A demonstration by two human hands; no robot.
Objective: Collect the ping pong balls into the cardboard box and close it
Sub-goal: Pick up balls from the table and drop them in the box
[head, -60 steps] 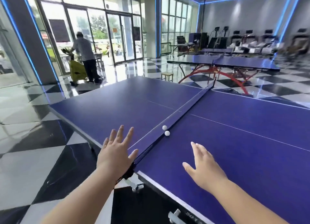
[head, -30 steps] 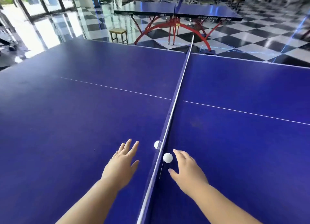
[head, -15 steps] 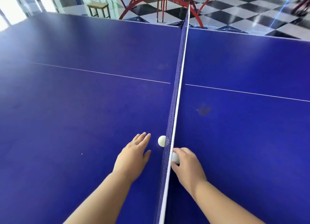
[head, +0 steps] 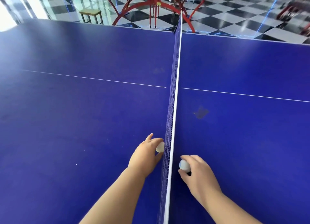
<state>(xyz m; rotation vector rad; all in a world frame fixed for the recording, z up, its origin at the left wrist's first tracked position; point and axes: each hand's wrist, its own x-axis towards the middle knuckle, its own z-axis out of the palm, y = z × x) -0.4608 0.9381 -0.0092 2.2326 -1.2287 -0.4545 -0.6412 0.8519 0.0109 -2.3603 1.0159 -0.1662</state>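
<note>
— Left of the net (head: 173,116): left hand (head: 145,155) curled over a white ping pong ball (head: 160,147), fingers bent round it, ball pressed right against the mesh, low on the blue counter (head: 83,123).

— And right of the net?

— Right hand (head: 199,172) closed round a second ball (head: 184,166), thumb below, fingers over the top, just beside the net's white tape. Cannot tell whether lifted clear of the surface or touching it.

— Room to move?

— Plenty. Wide bare blue on both sides of the net, crossed only by a thin white centre line (head: 94,79). Far counter edge well beyond the hands, net reaching that edge. Past it, checkered floor (head: 226,17), a small wooden stool (head: 91,14) left of the net line, and red legs of another table (head: 156,10) straight behind.
</note>
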